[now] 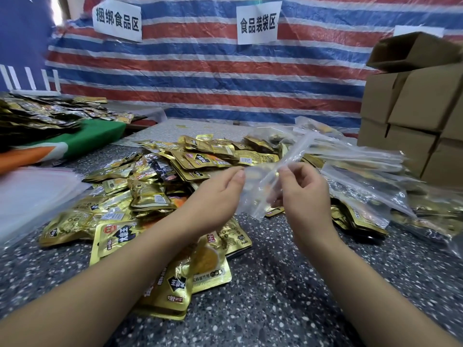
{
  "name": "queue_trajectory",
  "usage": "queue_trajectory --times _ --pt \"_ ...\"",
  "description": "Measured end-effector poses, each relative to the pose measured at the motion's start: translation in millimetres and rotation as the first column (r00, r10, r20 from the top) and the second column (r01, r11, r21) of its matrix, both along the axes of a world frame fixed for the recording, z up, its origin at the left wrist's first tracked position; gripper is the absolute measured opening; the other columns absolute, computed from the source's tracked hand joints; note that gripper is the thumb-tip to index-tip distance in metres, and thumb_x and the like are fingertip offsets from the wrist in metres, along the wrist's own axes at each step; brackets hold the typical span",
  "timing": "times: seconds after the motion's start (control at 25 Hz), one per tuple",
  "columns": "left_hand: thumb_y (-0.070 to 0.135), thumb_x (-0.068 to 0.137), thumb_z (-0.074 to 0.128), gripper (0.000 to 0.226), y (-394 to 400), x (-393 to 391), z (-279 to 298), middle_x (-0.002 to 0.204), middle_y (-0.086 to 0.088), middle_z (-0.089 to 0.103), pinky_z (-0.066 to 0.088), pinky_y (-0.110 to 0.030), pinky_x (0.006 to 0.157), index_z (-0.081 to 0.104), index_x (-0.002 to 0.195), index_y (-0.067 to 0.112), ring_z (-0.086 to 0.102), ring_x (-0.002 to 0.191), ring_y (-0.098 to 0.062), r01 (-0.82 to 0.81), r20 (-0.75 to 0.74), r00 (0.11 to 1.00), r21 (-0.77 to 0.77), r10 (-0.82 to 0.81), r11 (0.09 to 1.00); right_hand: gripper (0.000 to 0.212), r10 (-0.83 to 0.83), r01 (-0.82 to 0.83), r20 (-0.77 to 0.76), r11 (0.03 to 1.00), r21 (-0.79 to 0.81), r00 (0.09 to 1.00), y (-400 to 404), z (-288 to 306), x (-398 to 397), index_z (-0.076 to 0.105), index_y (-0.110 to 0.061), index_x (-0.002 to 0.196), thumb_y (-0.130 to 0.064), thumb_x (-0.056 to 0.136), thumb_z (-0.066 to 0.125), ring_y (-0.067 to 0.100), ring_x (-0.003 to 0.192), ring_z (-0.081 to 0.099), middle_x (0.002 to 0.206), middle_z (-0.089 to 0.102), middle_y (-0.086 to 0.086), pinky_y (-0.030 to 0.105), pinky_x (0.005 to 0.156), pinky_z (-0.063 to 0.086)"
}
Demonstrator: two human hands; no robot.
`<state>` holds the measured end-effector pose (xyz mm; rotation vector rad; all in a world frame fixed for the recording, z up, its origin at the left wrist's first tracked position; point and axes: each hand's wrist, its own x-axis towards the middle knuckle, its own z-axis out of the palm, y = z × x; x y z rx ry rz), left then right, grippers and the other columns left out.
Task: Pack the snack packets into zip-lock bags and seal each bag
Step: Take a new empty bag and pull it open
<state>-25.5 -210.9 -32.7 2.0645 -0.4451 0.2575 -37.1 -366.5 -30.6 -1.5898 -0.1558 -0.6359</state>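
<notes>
1. Clear zip-lock bag (260,186) held up in the air above the desk (288,284), just over the near right edge of the heap of gold snack packets (160,196); seemingly empty, though hard to tell through the plastic.
2. Left hand (215,196) pinching the bag's left edge, fingers (239,175) closed on the plastic.
3. Right hand (304,191) gripping the bag's right side near the zip strip, fingers (285,171) closed on it.
4. Right of the heap: filled zip-lock bags (363,176) piled loosely, gold packets showing through.
5. Further right of the heap: stacked cardboard boxes (413,108), top one with an open flap.
6. Left of the heap: flat stack of empty clear bags (32,196) at the desk edge.
7. Beyond the heap to the left: second mound of gold packets (42,113) on a green and orange cloth (82,139).
8. Behind the heap: striped red, white and blue tarp (200,78) with two white paper signs (258,23) bearing Chinese characters.
</notes>
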Motion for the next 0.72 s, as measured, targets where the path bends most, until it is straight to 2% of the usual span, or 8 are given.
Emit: queue_trajectory --times 0.04,0.12,0.2,0.32,0.4,0.48,0.6,0.72 --pt "0.042 0.105 0.031 0.039 -1 -2 1 0.113 0.001 0.066 0.051 -0.046 0.094 0.061 0.12 0.021 0.063 0.102 -0.022 0.039 -0.041 0.998 -0.052 -0.041 0.998 0.017 0.007 -0.005 0.066 0.999 -0.04 0.998 1 3 -4 0.061 -0.013 0.083 -0.013 0.099 0.056 0.016 0.055 0.058 0.062 0.061 0.0 0.033 0.052 0.05" --pt "0.036 0.104 0.039 0.035 -4 -6 5 0.101 -0.011 0.07 0.051 -0.054 0.088 0.066 0.104 0.015 0.065 0.093 -0.032 0.089 -0.033 0.995 -0.151 -0.095 0.985 0.016 0.089 -0.072 0.154 0.991 -0.117 0.984 7 6 -13 0.064 -0.011 0.083 -0.01 0.098 0.058 0.014 0.057 0.059 0.065 0.063 0.004 0.03 0.052 0.05" --pt "0.029 0.1 0.052 0.02 -3 -9 9 0.091 -0.009 0.071 0.054 -0.054 0.082 0.066 0.094 0.016 0.067 0.087 -0.03 0.051 0.067 0.997 -0.215 -0.037 0.975 0.015 0.164 -0.142 0.168 0.981 -0.134 0.972 12 6 -18 0.066 -0.007 0.083 -0.006 0.097 0.059 0.009 0.055 0.058 0.066 0.063 0.003 0.023 0.051 0.047" --pt "0.023 0.095 0.061 0.013 -1 -10 13 0.079 -0.012 0.066 0.056 -0.048 0.07 0.062 0.087 0.013 0.065 0.074 -0.027 0.015 0.2 0.979 -0.25 0.037 0.968 0.014 0.123 -0.095 0.155 0.98 -0.175 0.98 14 6 -17 0.068 -0.008 0.082 -0.007 0.095 0.062 0.012 0.056 0.059 0.068 0.064 0.005 0.028 0.054 0.048" --pt "0.022 0.094 0.063 0.015 -1 -13 13 0.073 -0.01 0.061 0.051 -0.037 0.061 0.062 0.084 0.01 0.057 0.064 -0.019 0.028 0.31 0.95 -0.2 0.036 0.98 0.013 0.054 -0.018 0.16 0.976 -0.216 0.986 12 4 -14 0.069 -0.012 0.083 -0.01 0.094 0.063 0.019 0.062 0.062 0.071 0.066 0.004 0.035 0.059 0.051" --pt "0.023 0.094 0.063 0.017 -2 -17 13 0.072 -0.003 0.06 0.046 -0.031 0.059 0.063 0.084 0.01 0.054 0.063 -0.014 0.06 0.39 0.921 -0.11 -0.012 0.992 0.012 0.01 0.041 0.179 0.961 -0.275 0.984 11 1 -15 0.07 -0.014 0.084 -0.012 0.094 0.064 0.018 0.065 0.064 0.071 0.067 0.0 0.036 0.061 0.053" --pt "0.03 0.097 0.056 0.024 -3 -17 11 0.074 0.0 0.059 0.044 -0.028 0.06 0.063 0.085 0.01 0.053 0.066 -0.011 0.082 0.384 0.921 -0.02 -0.068 0.996 0.011 0.015 0.056 0.189 0.93 -0.364 0.982 12 -2 -15 0.07 -0.012 0.088 -0.012 0.095 0.062 0.015 0.066 0.063 0.07 0.066 -0.005 0.035 0.062 0.052" --pt "0.027 0.099 0.052 0.026 -1 -13 11 0.07 0.001 0.057 0.037 -0.022 0.056 0.062 0.084 0.008 0.047 0.061 -0.006 0.083 0.344 0.936 0.001 -0.078 0.997 0.011 0.068 -0.013 0.133 0.926 -0.377 0.989 12 0 -14 0.071 -0.012 0.092 -0.012 0.096 0.061 0.015 0.068 0.063 0.075 0.067 -0.003 0.031 0.063 0.051"
